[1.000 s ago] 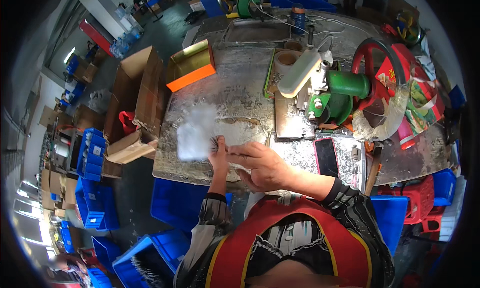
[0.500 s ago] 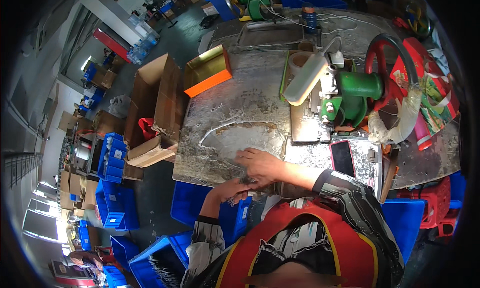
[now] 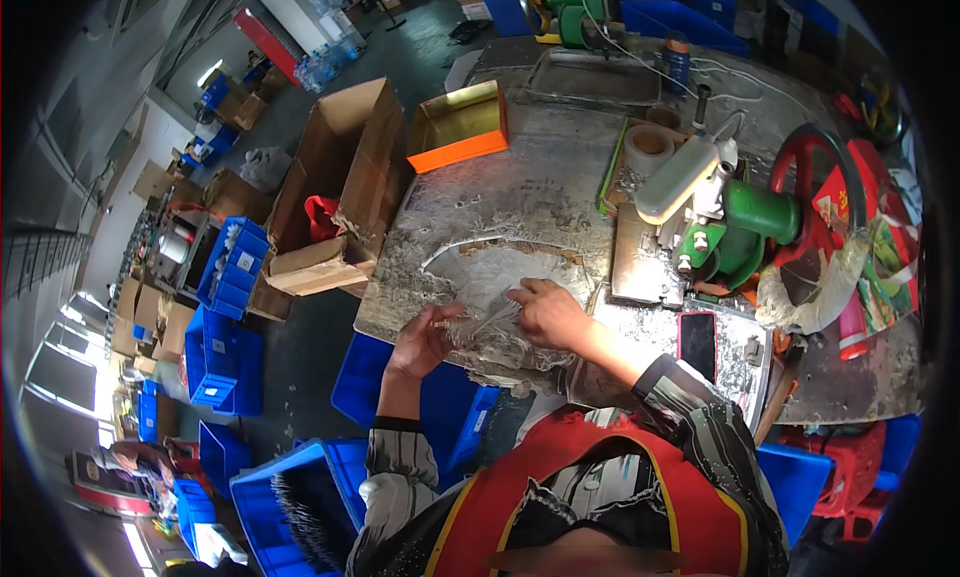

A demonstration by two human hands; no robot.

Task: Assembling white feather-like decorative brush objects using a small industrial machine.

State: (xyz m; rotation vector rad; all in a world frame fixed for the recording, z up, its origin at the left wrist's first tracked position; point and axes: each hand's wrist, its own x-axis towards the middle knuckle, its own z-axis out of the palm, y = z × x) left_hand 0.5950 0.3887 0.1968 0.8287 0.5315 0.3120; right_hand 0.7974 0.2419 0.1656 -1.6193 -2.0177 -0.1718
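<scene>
Far to the left of the hands, blue plastic crates (image 3: 232, 267) are sitting on the floor. Nearer, a big brown cardboard box (image 3: 335, 187) is standing open beside the tabletop (image 3: 520, 192), with something red inside it. Up and a little left of the hands, an orange tray (image 3: 458, 127) with a gold inside is lying flat on the metal tabletop.

The left hand (image 3: 425, 339) is reaching over the near edge of the tabletop. Its fingers are curling shut, and its grip is pinching the left end of a clear crinkly plastic bag (image 3: 480, 327). The bag is lying at the near edge of the tabletop, between the two hands.

The right hand (image 3: 550, 315) is just to the right, pressing down on the other end of the bag. Its pointing finger is sticking out, and the other fingers are bending in over the plastic. Its grip is closing on the bag too.

Up and right of the right hand, a roll of brown tape (image 3: 648, 149) is lying flat. Beside it, a green machine (image 3: 745, 227) with a red wheel is standing. A dark phone (image 3: 697, 344) is lying just right of the right arm. Far right, a red and green printed packet (image 3: 880, 252) is lying near the tabletop's edge.
</scene>
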